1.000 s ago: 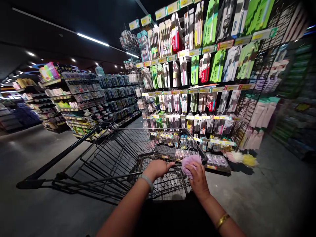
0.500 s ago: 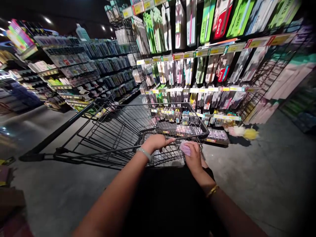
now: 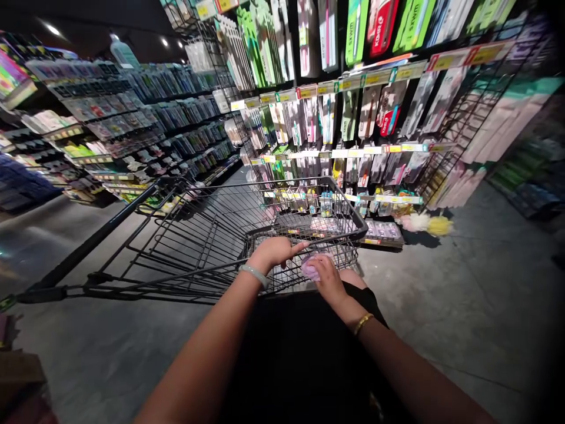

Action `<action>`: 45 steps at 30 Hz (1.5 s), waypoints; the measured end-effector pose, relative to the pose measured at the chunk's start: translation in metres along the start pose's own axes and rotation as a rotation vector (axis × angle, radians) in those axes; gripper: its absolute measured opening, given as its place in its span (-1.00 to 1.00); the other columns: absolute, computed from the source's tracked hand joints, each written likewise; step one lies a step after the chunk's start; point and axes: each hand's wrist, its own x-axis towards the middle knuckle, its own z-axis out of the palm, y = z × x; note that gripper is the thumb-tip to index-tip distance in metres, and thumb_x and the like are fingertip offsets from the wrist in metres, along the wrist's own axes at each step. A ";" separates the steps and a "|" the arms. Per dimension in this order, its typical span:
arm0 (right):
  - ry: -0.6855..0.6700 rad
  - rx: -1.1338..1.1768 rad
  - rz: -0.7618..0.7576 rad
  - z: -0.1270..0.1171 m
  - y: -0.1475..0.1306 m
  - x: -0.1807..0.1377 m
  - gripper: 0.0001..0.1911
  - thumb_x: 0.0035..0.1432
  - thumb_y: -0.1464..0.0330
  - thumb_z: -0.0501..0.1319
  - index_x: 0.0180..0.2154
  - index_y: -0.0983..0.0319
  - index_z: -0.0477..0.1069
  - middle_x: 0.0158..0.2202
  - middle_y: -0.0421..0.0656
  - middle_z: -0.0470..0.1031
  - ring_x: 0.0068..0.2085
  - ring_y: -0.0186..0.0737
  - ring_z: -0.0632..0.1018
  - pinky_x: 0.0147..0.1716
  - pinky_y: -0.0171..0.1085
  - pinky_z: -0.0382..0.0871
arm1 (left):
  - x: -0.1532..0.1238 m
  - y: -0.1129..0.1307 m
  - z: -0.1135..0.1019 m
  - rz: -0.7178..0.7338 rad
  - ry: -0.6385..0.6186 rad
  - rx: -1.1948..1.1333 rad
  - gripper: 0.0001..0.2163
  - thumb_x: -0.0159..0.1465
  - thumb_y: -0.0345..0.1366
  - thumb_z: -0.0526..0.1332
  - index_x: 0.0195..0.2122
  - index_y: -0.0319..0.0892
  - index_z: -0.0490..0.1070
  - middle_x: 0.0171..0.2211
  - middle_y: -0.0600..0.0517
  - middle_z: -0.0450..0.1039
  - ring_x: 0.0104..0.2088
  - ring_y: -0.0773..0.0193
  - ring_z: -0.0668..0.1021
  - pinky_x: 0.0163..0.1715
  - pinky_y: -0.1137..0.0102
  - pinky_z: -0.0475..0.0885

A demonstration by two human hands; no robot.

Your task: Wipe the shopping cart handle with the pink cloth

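A black wire shopping cart (image 3: 212, 235) stands in front of me, its near corner by my body. My left hand (image 3: 274, 252) rests on the cart's near rim with fingers curled over the wire. My right hand (image 3: 325, 279) is closed on a small pink puffy sponge (image 3: 311, 268) just inside the cart's near edge. A pale bracelet sits on my left wrist and a gold bangle on my right.
A wire display rack (image 3: 353, 106) of hanging packaged toothbrushes and small goods rises right behind the cart. More shelves (image 3: 132, 129) run along an aisle to the left. White and yellow puffs (image 3: 426, 224) lie at the rack's foot. Grey concrete floor (image 3: 463, 294) spreads right.
My view has tilted downward. My right hand has carried the pink sponge down and left, from above the cart's rim to its near edge. My left hand stays on the rim.
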 end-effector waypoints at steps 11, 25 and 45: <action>0.063 0.097 0.021 -0.020 -0.015 0.022 -0.61 0.06 0.56 0.15 -0.07 0.14 0.41 -0.03 -0.04 0.32 0.06 -0.05 0.40 0.09 -0.02 0.36 | -0.001 0.000 0.000 0.000 0.000 0.025 -0.20 0.21 0.42 -0.26 -0.69 -0.13 0.42 -0.59 -0.06 0.53 -0.42 0.12 0.58 -0.13 0.30 0.36; 0.367 0.033 0.297 -0.063 0.044 0.016 -0.62 -0.02 0.42 0.20 -0.09 0.17 0.36 -0.07 -0.08 0.38 -0.01 -0.08 0.45 0.04 -0.04 0.38 | -0.002 0.001 0.000 0.003 0.029 0.041 -0.20 0.21 0.42 -0.26 -0.67 -0.13 0.43 -0.58 -0.07 0.54 -0.40 0.11 0.58 -0.13 0.31 0.37; 0.363 0.373 0.756 -0.047 0.087 0.003 -0.60 -0.06 0.26 0.26 -0.14 0.17 0.27 -0.29 -0.15 0.52 -0.27 -0.10 0.55 -0.25 -0.09 0.48 | -0.001 -0.002 0.001 0.023 0.017 0.029 -0.21 0.24 0.39 -0.26 -0.66 -0.12 0.44 -0.53 -0.06 0.58 -0.35 0.11 0.59 -0.10 0.32 0.36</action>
